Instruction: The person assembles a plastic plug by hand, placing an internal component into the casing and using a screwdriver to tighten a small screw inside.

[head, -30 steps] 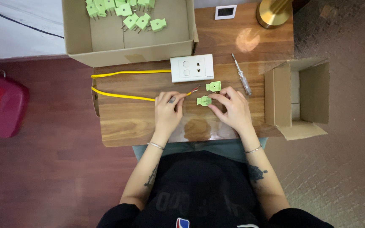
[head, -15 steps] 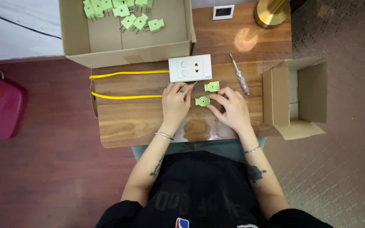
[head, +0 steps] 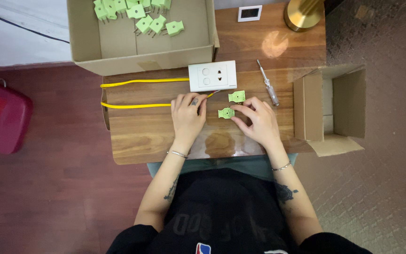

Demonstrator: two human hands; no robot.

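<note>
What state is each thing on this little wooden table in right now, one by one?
left hand: pinching the yellow wire near its end
right hand: fingertips on a green plug half, lying flat
second green plug half: lying loose
screwdriver: lying untouched
big cardboard box: open, green plugs inside
small cardboard box: open

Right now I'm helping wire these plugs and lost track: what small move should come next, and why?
Probably bring the yellow wire end across to the open green plug half. The left hand pinches the wire near its bare tip, the right hand steadies that half, and a small gap separates them. The other half lies apart.
</note>
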